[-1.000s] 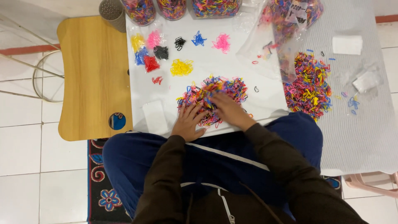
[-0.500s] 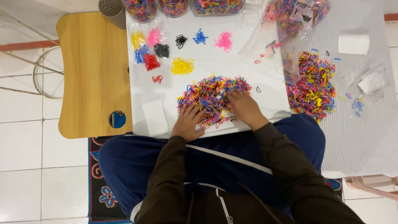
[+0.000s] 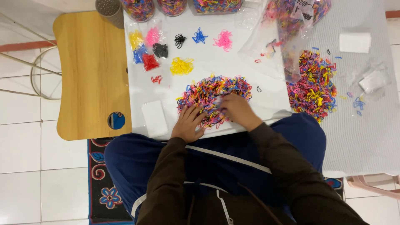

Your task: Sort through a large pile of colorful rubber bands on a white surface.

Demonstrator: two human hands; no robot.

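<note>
On the white counter, a mixed heap of tiny multicoloured elastic bands lay just before the person's lap. Left hand rested flat on the heap's near edge, fingers spread and released. Right hand lay on the heap's middle, its fingers curled into the bands; whether they pinched any could not be told. Beyond sat small sorted piles: yellow, blue, pink, black. A second mixed heap lay to the right.
</note>
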